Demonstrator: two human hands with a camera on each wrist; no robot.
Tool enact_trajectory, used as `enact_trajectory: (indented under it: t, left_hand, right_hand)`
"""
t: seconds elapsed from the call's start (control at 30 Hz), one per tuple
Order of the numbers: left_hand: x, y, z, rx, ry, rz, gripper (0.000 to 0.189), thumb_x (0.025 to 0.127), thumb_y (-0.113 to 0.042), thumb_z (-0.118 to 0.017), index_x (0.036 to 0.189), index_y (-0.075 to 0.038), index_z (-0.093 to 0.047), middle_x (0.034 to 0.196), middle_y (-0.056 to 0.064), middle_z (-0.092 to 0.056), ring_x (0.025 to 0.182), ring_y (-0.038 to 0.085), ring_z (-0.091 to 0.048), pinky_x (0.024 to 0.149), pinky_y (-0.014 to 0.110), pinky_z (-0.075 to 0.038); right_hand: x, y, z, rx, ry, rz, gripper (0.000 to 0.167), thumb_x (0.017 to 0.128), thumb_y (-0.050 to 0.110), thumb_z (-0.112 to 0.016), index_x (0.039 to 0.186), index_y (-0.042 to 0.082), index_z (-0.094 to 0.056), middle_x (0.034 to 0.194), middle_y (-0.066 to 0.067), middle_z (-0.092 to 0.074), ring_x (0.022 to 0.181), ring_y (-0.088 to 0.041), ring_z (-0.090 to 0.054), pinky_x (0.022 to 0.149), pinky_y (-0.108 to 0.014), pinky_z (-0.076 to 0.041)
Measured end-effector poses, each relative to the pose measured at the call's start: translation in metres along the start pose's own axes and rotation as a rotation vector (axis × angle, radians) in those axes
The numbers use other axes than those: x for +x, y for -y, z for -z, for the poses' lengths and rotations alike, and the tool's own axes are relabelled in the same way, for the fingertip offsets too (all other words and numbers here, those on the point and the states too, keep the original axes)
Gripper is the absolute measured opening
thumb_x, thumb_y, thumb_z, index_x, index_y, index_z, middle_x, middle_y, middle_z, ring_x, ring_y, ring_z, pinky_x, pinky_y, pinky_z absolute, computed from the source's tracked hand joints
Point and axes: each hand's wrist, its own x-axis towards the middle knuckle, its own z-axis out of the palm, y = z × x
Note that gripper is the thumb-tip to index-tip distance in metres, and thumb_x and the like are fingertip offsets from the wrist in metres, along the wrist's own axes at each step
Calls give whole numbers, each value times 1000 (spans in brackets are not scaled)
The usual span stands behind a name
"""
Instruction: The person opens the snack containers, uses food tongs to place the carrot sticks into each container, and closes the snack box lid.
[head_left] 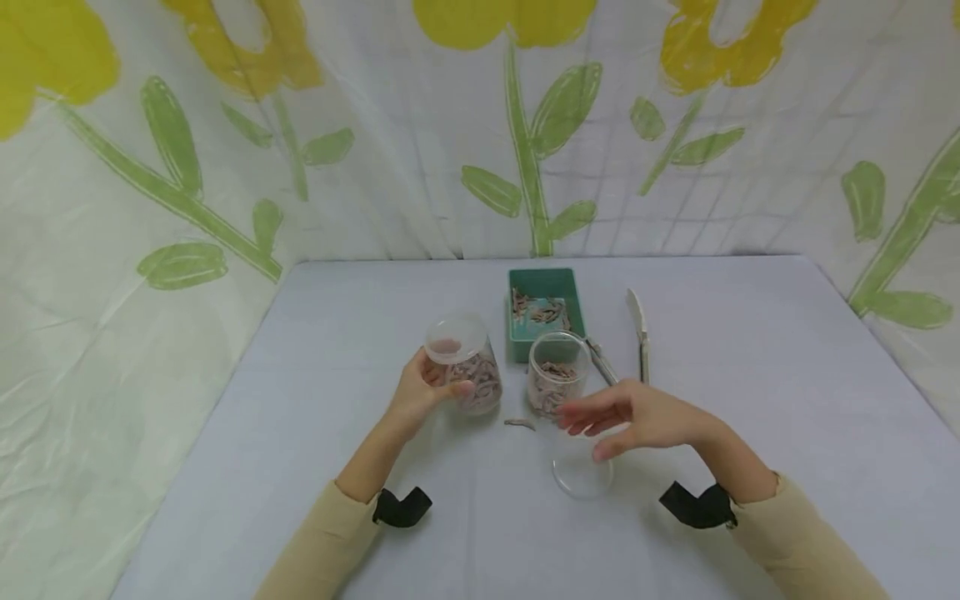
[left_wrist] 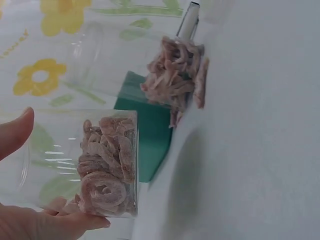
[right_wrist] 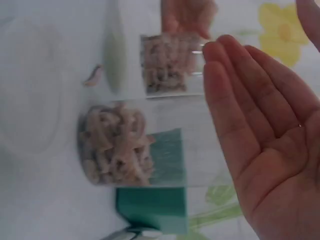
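Observation:
My left hand (head_left: 416, 392) grips a clear jar (left_wrist: 107, 165) partly filled with pinkish-brown strips, holding it tilted above the table. Whether that jar has a lid on, I cannot tell. To its right stands a second clear jar (head_left: 551, 392) with similar strips in its lower part and its top uncovered. My right hand (head_left: 645, 415) hovers in front of this jar, holding nothing, its fingers nearly straight in the right wrist view. Below that hand a round clear lid (head_left: 583, 487) lies on the table. One loose strip (head_left: 519, 423) lies between the jars.
A green tray (head_left: 543, 277) with some strips inside sits behind the second jar. To the right lie a metal knife (head_left: 637, 321) and a metal utensil (head_left: 602, 364), partly hidden by my right hand. A flower-patterned curtain (head_left: 420, 167) hangs behind the white table (head_left: 360, 317).

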Motion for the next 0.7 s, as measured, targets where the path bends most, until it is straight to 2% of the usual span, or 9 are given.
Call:
enact_trajectory:
  t: [0.07, 0.17, 0.3, 0.43, 0.57, 0.7]
  left_hand:
    - [4, 6, -3, -26, -27, 7, 75, 82, -1, -76, 142, 8, -32, 148, 28, -36, 138, 41, -32, 113, 46, -27]
    - [9, 14, -9, -28, -42, -13, 75, 79, -4, -78, 138, 6, -33, 144, 27, -40, 136, 40, -35, 114, 44, -28]
    - [13, 20, -14, -11, -39, -15, 73, 78, -4, -80, 134, 4, -33, 141, 26, -43, 135, 40, -36, 113, 46, -29]
    - [17, 22, -17, 11, -53, 24, 68, 78, 4, -77, 129, 5, -32, 139, 26, -45, 136, 40, -35, 112, 50, -28]
    - [18, 23, -18, 36, -58, 30, 67, 78, 5, -77, 127, 4, -31, 138, 25, -47, 139, 38, -33, 113, 50, -27]
    - [18, 23, -17, 75, -46, 28, 73, 77, 1, -80, 132, 4, -32, 142, 24, -45, 143, 36, -25, 115, 49, -22]
  right_hand:
    - [-3, -7, -6, -170, 36, -81, 58, 86, 16, -75, 134, -8, -52, 127, -18, -62, 115, -24, -61, 93, -34, -51]
    - [-6, -16, -16, -403, 35, -191, 66, 80, 24, -81, 134, -2, -55, 133, -14, -59, 122, -25, -55, 97, -38, -49]
    - [-6, -25, -27, -584, 57, -255, 74, 70, 22, -87, 135, 3, -56, 140, -12, -53, 129, -32, -48, 102, -47, -42]
    - [-4, -31, -32, -644, 92, -282, 81, 63, 19, -90, 135, 2, -56, 143, -12, -51, 132, -37, -43, 103, -51, -40]
    - [-5, -35, -33, -641, 98, -313, 85, 60, 15, -91, 136, 1, -54, 144, -13, -49, 131, -36, -45, 103, -50, -41]
    - [-6, -39, -35, -641, 78, -296, 83, 61, 10, -90, 136, 1, -55, 142, -15, -50, 127, -34, -49, 101, -48, -43]
